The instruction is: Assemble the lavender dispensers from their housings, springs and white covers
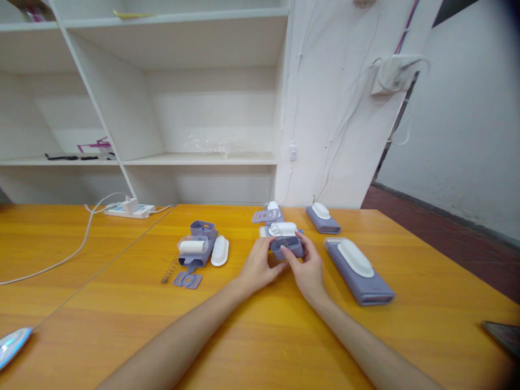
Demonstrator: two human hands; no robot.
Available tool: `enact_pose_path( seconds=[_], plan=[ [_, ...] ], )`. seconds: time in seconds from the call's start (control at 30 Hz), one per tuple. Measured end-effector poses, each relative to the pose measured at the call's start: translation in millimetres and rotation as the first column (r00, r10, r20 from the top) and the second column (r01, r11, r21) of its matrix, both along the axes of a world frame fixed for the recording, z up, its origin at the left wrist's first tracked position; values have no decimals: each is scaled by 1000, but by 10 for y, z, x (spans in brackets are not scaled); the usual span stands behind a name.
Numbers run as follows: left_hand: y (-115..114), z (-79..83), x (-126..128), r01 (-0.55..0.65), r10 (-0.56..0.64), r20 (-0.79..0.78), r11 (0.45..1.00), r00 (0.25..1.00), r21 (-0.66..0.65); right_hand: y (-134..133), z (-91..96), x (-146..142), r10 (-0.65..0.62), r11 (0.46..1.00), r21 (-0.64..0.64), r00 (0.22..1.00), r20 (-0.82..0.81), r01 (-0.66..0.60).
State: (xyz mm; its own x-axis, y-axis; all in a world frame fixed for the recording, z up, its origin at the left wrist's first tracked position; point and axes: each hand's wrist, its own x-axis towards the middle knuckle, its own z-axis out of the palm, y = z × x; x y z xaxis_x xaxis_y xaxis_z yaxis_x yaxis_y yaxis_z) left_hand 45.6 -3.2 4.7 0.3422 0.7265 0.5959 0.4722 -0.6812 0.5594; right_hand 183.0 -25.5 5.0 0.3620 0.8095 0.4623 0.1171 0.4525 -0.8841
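Both my hands hold a small purple-grey plastic housing [287,250] with an open hollow top, near the middle of the table. My left hand [260,262] grips its left side. My right hand [309,271] has its fingers on the right side and the thumb at the front. A thin metal coil spring [279,232] shows at the housing's top; whether it sits inside or behind, I cannot tell. Just beyond lies a white oval part [284,226], partly hidden. Farther back is a flat purple-grey slotted plate [260,216] against another purple-grey piece.
Left of my hands lie a purple-grey casing [194,260], a white oval cover [220,251], a coil spring [170,269] and a slotted plate [188,280]. Purple-grey units with white ovals [359,271] stand right. A power strip [130,209] and white cable are back left.
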Motion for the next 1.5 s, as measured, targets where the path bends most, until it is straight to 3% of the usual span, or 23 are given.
enact_pose_path(
  seconds=[0.2, 0.4, 0.57, 0.83, 1.13, 1.33, 1.5],
  plan=[
    [78, -56, -1, -282, 298, -208, 954, 932, 102, 42, -4, 64, -74, 997, -10, 997, 15, 75],
    [34, -45, 24, -277, 344, -391, 936, 854, 219, 29, 47, 98, -206, 978, 19, 978, 10, 206],
    [-36, 12, 4, -321, 420, -423, 902, 803, 288, 47, 64, 163, -325, 945, 35, 945, 29, 324],
    [-73, 96, 1, -182, 315, -449, 931, 836, 316, 86, 66, 200, -343, 939, 5, 939, -12, 343],
    [67, 108, -152, -314, 426, -319, 884, 847, 347, 132, 26, 289, -449, 894, -3, 893, -22, 449],
    [246, 16, -257, -150, 212, -282, 962, 936, 226, 178, -19, 342, -475, 880, -22, 879, -44, 474],
    [320, -79, -273, -235, 256, -209, 964, 944, 123, 218, -67, 386, -475, 880, -70, 876, -84, 470]
  ],
)
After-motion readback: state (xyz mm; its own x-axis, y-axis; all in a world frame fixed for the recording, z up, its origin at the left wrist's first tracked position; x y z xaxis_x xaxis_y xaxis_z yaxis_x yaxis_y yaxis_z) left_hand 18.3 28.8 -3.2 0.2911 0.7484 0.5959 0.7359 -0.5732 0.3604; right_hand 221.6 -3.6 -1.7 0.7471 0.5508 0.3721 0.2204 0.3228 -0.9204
